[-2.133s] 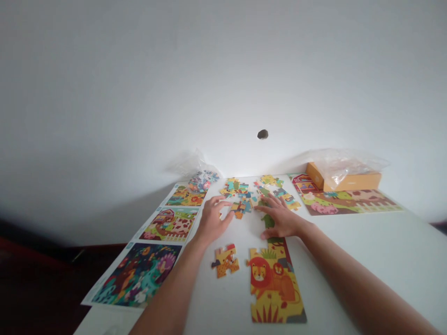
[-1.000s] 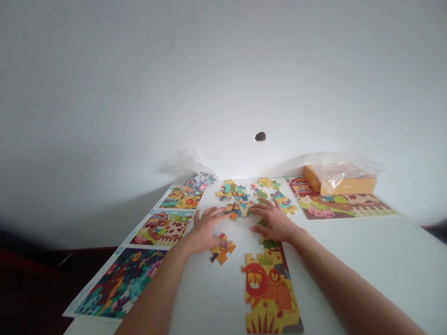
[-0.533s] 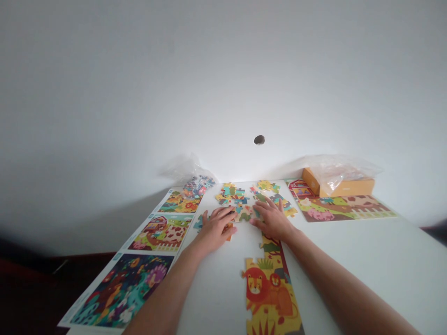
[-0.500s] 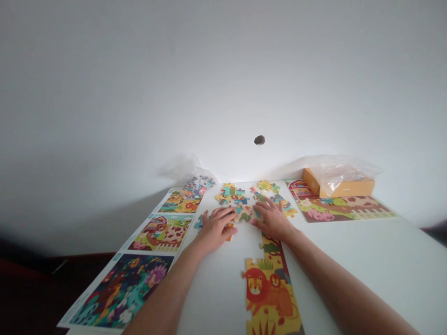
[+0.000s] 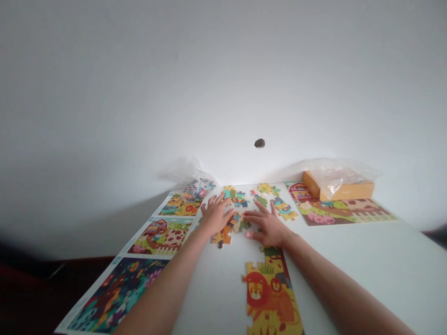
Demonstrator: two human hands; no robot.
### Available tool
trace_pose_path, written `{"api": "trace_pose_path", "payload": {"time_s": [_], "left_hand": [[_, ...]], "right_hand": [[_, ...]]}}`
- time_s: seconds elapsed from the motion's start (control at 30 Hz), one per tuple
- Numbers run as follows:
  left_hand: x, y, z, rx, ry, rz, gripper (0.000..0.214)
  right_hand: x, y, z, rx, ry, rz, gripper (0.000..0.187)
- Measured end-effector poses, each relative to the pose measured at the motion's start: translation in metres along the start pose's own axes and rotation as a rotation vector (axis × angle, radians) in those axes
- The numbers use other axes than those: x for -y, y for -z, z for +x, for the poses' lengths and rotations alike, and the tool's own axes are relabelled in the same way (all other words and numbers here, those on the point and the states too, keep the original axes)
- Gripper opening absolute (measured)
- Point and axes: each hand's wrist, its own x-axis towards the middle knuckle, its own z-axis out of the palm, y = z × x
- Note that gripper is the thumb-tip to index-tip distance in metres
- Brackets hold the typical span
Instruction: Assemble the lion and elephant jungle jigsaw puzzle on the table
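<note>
My left hand (image 5: 213, 215) lies with fingers spread over loose jigsaw pieces near the back of the table. Orange jigsaw pieces (image 5: 221, 238) show just below it, and a blue and yellow cluster (image 5: 237, 197) is beyond its fingertips. To the right, my right hand (image 5: 268, 226) has its fingers stretched out, touching or hovering over a pale jigsaw piece with green (image 5: 240, 225). More loose pieces (image 5: 285, 209) sit beyond that hand. In front of my right wrist is a joined strip of puzzle with lions (image 5: 270, 295). Parts of the pieces are hidden under both hands.
Three printed reference pictures (image 5: 159, 236) run down the left side of the table. A clear bag of pieces (image 5: 199, 187) stands at the back left. At the back right, an orange box (image 5: 345, 190) under clear plastic rests on a farm picture (image 5: 323, 217). A white wall rises behind.
My left hand has shifted left and away from me, uncovering orange pieces. My right hand has moved slightly nearer and left, its fingers more spread. The lion strip stays in place.
</note>
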Motion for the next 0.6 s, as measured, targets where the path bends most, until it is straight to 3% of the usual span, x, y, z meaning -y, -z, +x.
{"api": "trace_pose_path", "payload": {"time_s": [0.13,0.27,0.37,0.6], "left_hand": [[0.002,-0.005,0.018,0.182,-0.05,-0.009,0.049],[0.018,-0.008,0.021,0.06,-0.084,-0.08,0.032],[0.033,-0.008,0.033,-0.011,0.001,-0.067,0.04],[0.034,-0.015,0.081,0.012,0.147,-0.071,0.039]], "right_hand": [[0.0,0.004,-0.003,0.005,-0.005,0.007,0.063],[0.002,0.006,-0.004,0.009,-0.007,0.021,0.062],[0.004,0.005,-0.003,0.016,0.0,0.031,0.063],[0.004,0.004,-0.003,0.014,-0.005,0.031,0.063]]}}
